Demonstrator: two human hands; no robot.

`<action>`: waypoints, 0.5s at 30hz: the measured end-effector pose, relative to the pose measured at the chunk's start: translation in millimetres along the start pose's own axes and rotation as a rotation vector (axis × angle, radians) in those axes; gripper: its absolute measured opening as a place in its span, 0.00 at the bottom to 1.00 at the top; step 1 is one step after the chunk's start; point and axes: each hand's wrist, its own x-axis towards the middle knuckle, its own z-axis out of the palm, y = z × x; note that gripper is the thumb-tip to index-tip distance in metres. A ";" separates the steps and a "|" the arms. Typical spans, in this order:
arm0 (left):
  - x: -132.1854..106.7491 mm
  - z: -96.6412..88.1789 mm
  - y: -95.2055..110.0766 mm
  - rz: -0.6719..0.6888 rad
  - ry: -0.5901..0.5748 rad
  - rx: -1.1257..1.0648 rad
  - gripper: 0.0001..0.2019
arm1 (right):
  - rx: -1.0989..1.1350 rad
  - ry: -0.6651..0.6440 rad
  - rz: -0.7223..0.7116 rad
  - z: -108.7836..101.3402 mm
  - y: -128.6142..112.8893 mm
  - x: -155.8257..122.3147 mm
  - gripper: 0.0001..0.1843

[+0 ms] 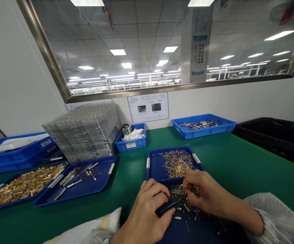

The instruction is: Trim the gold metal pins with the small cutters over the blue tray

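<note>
Blue-handled pliers (167, 205) occupy the gripping left hand (148, 207); the right hand (204, 190) pinches something indistinct. Misaligned squeezing could nip that hand.

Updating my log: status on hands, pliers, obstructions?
Left hand gripping pliers. Right hand at their far end, hold unclear. Gold parts beneath. Right hand partly blocks view.

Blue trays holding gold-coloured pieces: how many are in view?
3: far-left tray, middle tray, and near tray, partly hidden under the left hand and right hand. Others may be hidden.
</note>
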 end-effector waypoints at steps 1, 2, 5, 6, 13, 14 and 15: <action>-0.3 -0.3 -0.2 0.013 -0.022 0.017 0.04 | -0.045 -0.001 -0.022 1.1 1.2 -0.6 0.09; -0.7 -0.7 -0.2 0.028 -0.038 0.035 0.03 | -0.090 0.001 -0.043 2.5 2.5 -1.0 0.08; -2.1 -2.1 0.4 0.088 -0.058 0.081 0.03 | -0.193 -0.011 -0.089 6.7 5.3 -1.3 0.07; -2.4 -2.4 0.6 0.106 -0.060 0.092 0.04 | -0.210 -0.017 -0.092 7.4 5.5 -1.2 0.07; -2.3 -1.3 0.9 0.111 -0.024 0.090 0.03 | -0.091 -0.040 -0.055 0.3 2.1 -2.3 0.06; -1.9 -1.1 1.0 0.102 -0.023 0.081 0.03 | -0.053 -0.059 -0.050 -0.7 2.7 -2.4 0.05; -1.5 -0.9 1.0 0.088 -0.025 0.072 0.02 | -0.022 -0.074 -0.045 -1.3 4.0 -2.1 0.05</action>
